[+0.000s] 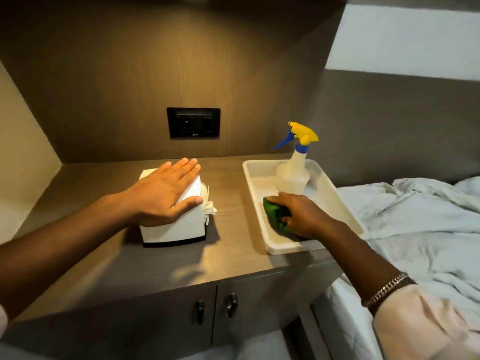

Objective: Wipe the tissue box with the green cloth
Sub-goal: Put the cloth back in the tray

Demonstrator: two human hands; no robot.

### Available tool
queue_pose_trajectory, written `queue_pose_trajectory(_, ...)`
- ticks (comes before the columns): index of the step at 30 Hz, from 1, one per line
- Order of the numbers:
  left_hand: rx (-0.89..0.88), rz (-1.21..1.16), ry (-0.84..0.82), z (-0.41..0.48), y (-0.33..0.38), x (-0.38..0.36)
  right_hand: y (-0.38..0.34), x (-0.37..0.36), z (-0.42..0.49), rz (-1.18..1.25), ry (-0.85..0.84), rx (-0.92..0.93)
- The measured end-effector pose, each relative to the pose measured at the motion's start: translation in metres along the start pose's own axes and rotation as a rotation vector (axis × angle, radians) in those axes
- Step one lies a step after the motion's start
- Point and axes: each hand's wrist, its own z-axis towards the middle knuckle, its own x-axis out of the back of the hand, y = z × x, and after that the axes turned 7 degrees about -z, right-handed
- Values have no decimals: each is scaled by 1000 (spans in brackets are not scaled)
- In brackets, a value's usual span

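While your left hand [166, 192] lies open, steadying the tissue box [179, 224], your right hand [301, 213] grips the green cloth [275, 214] (in the tray [335, 198]).

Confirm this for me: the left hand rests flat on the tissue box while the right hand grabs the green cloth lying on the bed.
Not quite. The head view shows the green cloth lying in the white tray on the counter, not on the bed. The rest holds: left hand flat on the tissue box, right hand on the cloth.

Left hand [166, 189] flat over the tissue box [176, 222]; right hand [301, 214] gripping the green cloth [275, 215] in the white tray [259, 175], spray bottle [294, 172] just beyond.
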Motion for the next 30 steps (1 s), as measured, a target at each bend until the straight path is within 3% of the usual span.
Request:
queue_pose_trajectory(5, 112, 102, 258, -21, 26, -13, 21, -20, 16, -97, -439, 75)
queue_pose_trajectory(7, 147, 112, 330, -32, 39, -18, 27, -7, 19, -42, -525, 96)
queue_pose_trajectory(8, 150, 73, 389, -38, 46, -23, 27, 4, 22, 16, -481, 104)
queue_pose_trajectory(10, 204, -130, 602, -50, 67, -37, 10, 29, 36, 210, -199, 173)
queue_pose_trajectory(12, 317, -398, 834, -55, 99, -59, -28, 47, 58, 538, -9, 294)
queue_pose_trajectory(15, 534, -677, 1029, -50, 145, -88, -99, 42, 92, 999, -154, 308)
queue_pose_trajectory(18, 725, -982, 1150, -35, 162, -95, -137, 16, 110, 1108, -299, 162)
queue_pose_trajectory(24, 635, -1410, 1297, -33, 142, -103, -131, -11, 99, 1085, -275, 113)
queue_pose_trajectory(27, 548, -1607, 1224, -47, 119, -98, -129, -19, 57, 1177, -257, 145)
queue_pose_trajectory(30, 487, -1601, 1015, -57, 89, -88, -139, -37, 8, 1305, -207, 177)
